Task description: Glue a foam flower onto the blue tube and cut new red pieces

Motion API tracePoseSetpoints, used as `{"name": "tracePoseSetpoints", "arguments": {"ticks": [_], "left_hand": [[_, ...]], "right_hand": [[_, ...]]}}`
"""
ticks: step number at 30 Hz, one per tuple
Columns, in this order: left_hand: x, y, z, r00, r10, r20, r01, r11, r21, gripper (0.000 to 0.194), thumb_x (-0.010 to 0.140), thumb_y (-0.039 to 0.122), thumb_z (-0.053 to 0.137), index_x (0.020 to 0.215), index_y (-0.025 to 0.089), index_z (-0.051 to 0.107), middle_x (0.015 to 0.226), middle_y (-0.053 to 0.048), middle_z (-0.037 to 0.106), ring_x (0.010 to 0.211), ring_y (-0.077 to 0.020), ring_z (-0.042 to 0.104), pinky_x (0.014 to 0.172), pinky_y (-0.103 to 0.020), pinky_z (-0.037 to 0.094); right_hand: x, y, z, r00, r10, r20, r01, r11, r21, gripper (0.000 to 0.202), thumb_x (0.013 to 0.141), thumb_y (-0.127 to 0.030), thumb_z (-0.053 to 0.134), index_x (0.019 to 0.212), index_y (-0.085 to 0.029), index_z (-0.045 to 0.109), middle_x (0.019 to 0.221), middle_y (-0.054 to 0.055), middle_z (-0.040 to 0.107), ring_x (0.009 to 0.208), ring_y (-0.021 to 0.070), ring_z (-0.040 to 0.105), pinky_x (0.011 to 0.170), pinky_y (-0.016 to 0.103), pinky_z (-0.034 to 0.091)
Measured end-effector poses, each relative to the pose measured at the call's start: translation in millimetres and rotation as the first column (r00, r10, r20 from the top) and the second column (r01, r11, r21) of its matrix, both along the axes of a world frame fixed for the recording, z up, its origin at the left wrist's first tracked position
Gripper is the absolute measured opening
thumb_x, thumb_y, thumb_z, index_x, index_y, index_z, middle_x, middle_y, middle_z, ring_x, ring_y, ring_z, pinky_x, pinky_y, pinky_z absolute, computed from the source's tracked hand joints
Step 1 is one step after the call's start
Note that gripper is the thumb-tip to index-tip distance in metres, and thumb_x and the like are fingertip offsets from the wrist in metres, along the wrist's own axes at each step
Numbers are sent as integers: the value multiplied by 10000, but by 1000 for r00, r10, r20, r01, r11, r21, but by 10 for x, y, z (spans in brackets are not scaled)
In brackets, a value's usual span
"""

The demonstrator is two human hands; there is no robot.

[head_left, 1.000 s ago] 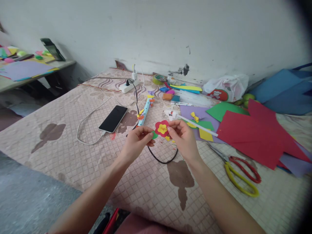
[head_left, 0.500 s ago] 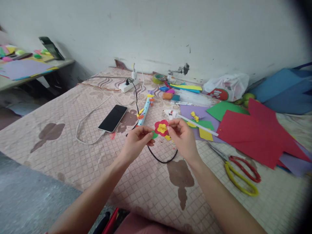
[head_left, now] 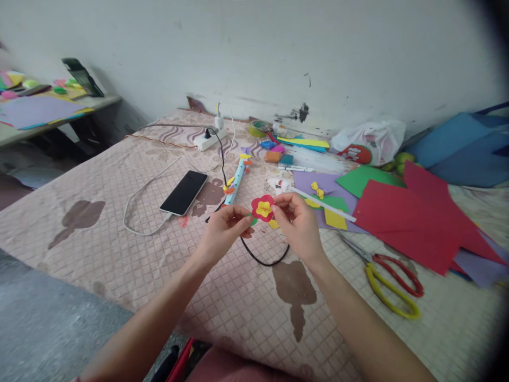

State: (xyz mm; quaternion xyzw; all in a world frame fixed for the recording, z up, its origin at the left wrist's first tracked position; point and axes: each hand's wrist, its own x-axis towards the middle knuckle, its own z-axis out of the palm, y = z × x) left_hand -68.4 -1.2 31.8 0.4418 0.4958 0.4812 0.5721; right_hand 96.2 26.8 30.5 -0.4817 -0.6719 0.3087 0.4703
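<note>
At 3 o'clock my right hand (head_left: 299, 224) pinches the flower (head_left: 263, 208); left hand (head_left: 225, 228), 8ish, pinches green paper (head_left: 253, 219). Barely budged, work's likely paused.

From my end, the left hand (head_left: 225, 231) hides part of the green piece (head_left: 253, 221), and the right hand (head_left: 300, 228) covers one edge of the flower (head_left: 263, 208). I lose both forearms (head_left: 159, 310) at the bottom edge, the other table (head_left: 105, 102) at the left, the blue sheet (head_left: 457, 140) at the right. The glue gun's (head_left: 283, 185) markings are too small for me to read.
</note>
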Motion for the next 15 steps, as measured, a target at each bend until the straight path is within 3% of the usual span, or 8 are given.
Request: {"name": "tracePoseSetpoints", "arguments": {"ticks": [15], "left_hand": [[15, 12, 43, 1000, -5, -21, 5, 1000, -8, 209, 713, 293, 676, 790, 129, 573, 647, 13, 599, 534, -80, 601, 531, -188, 515]], "right_hand": [[24, -18, 53, 999, 21, 36, -22, 999, 30, 93, 819, -192, 519, 904, -210, 552, 833, 25, 645, 717, 145, 615, 649, 283, 490]]}}
